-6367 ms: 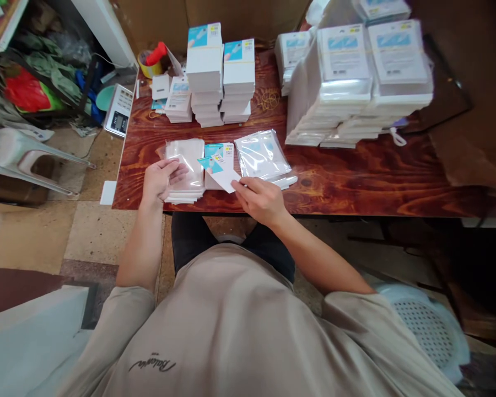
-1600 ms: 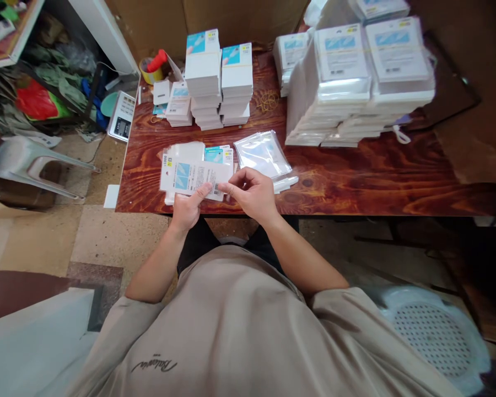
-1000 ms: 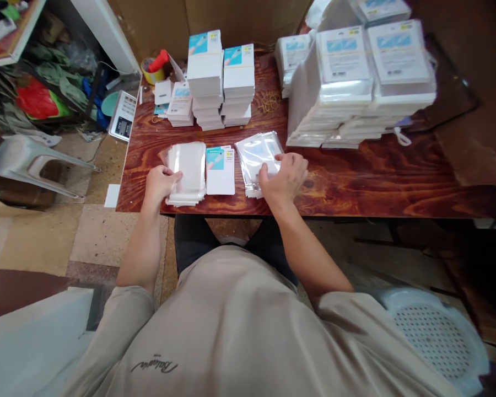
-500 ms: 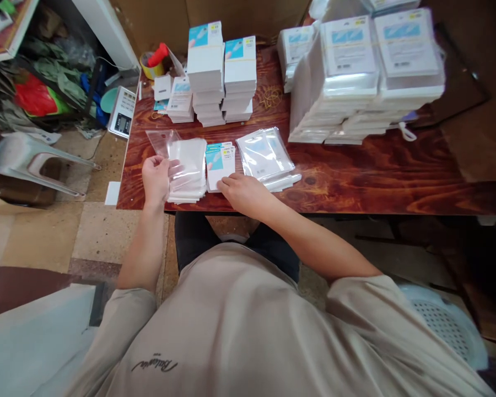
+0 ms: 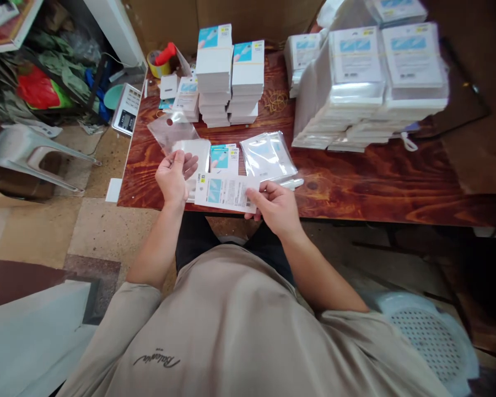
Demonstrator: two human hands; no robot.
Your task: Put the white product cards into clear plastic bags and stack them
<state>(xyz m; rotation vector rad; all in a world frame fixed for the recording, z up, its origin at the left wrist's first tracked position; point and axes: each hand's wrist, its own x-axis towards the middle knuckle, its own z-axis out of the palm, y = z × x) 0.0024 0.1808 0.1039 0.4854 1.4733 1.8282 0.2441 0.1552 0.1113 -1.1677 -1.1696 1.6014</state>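
Clear plastic, a sleeve [image 5: 171,131] rises off the counter [image 5: 355,176] pinched at its near end in the left hand [image 5: 174,176] fingers, mouth toward the printed card [image 5: 227,192] that the right hand [image 5: 276,207] fingers pinch by its right edge, lined up level just beside it above the counter's near edge.

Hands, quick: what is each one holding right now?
Left hand: closed on a clear plastic sleeve, lifted above the table.
Right hand: closed on a printed card.
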